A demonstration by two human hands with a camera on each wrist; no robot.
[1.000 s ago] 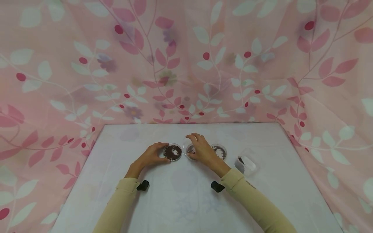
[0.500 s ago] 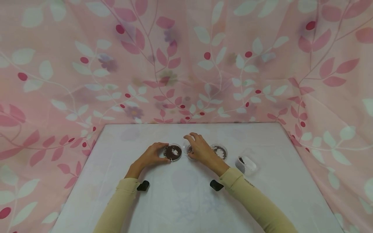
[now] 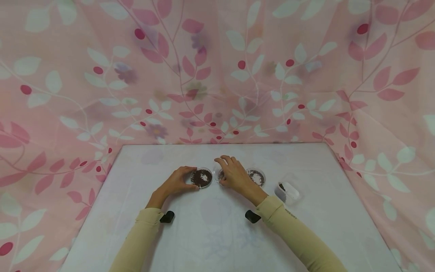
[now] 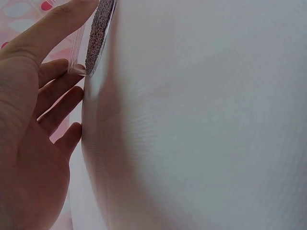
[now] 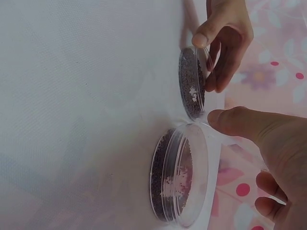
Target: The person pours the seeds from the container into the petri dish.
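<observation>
In the head view my left hand grips a round clear petri dish by its left side, thumb in front and fingers behind. The dish holds dark brown granules with a white patch in the middle; it rests on the table. My right hand spans a clear lid over a second petri dish, holding it between thumb and fingers. In the right wrist view this second dish shows dark granules below a clear, slightly tilted rim, with the thumb close to its edge. The hand hides much of this dish from above.
A third petri dish with dark granules and a larger white patch stands right of my right hand. Farther right is a clear plastic tub with some dark matter inside. A pink leaf-patterned cloth hangs behind the white-covered table.
My right hand shifts very slightly with the lid over the second dish. My left hand stays still on the first dish.
</observation>
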